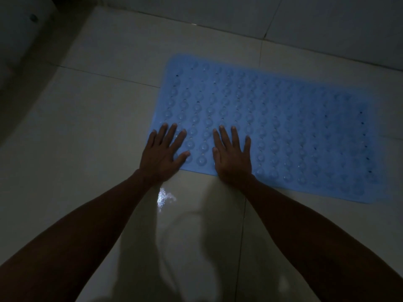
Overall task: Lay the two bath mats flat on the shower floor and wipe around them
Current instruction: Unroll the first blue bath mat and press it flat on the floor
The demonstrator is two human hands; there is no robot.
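A light blue bath mat [283, 127] with rows of round bumps and small holes lies flat on the pale tiled floor, running from the middle to the right. My left hand [162, 152] presses flat on its near left corner, fingers spread and straight. My right hand [232, 152] presses flat on the mat's near edge just to the right, fingers also spread. Only one mat is in view. No cloth or wiper shows.
The tiled floor [98, 118] looks wet, with a bright glint of water [163, 198] just below my left wrist. A tiled wall [327, 25] rises behind the mat. A dark fixture [28, 40] stands at the upper left. The light is dim.
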